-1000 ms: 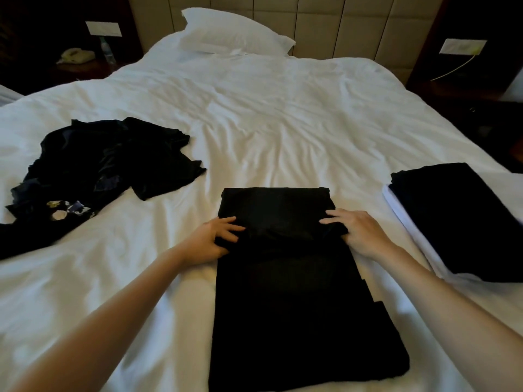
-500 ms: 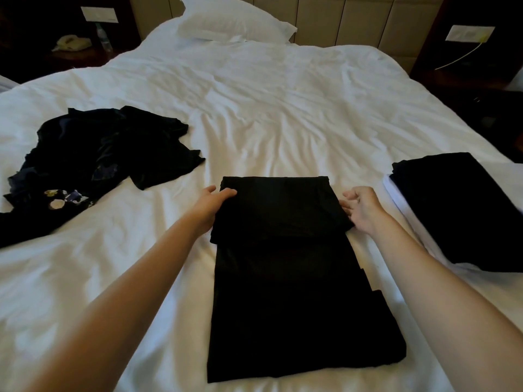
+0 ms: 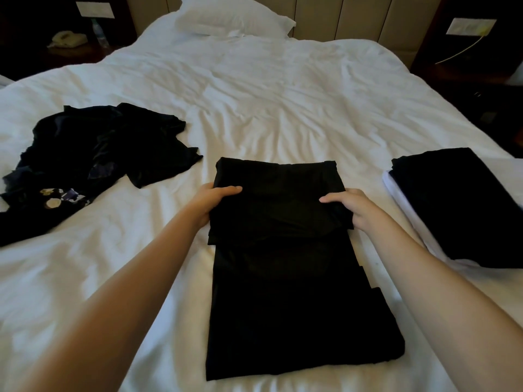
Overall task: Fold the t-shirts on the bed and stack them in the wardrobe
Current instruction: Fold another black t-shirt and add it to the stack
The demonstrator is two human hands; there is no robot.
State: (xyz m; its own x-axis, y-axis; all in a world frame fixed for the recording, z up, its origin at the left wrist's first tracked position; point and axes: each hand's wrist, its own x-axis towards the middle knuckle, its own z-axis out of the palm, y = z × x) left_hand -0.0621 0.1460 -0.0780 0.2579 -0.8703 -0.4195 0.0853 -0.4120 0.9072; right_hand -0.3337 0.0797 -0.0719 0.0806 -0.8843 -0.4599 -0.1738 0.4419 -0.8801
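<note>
A black t-shirt (image 3: 285, 301) lies lengthwise on the white bed (image 3: 268, 103) in front of me, its far end doubled over toward me. My left hand (image 3: 213, 199) grips the left edge of that doubled part, thumb on top. My right hand (image 3: 349, 206) grips its right edge the same way. A heap of unfolded dark t-shirts (image 3: 85, 162) lies on the bed to the left. To the right sits a stack of folded t-shirts (image 3: 458, 205), black on top with a white one under it.
A white pillow (image 3: 232, 18) rests against the padded headboard (image 3: 353, 15). On the dark bedside table at the far left stand a telephone (image 3: 68, 38) and a water bottle (image 3: 99, 32). Dark floor lies beyond the bed's right edge.
Both hands left the top of the fold, moved to its side edges and closed on them. The doubled end has come slightly toward me.
</note>
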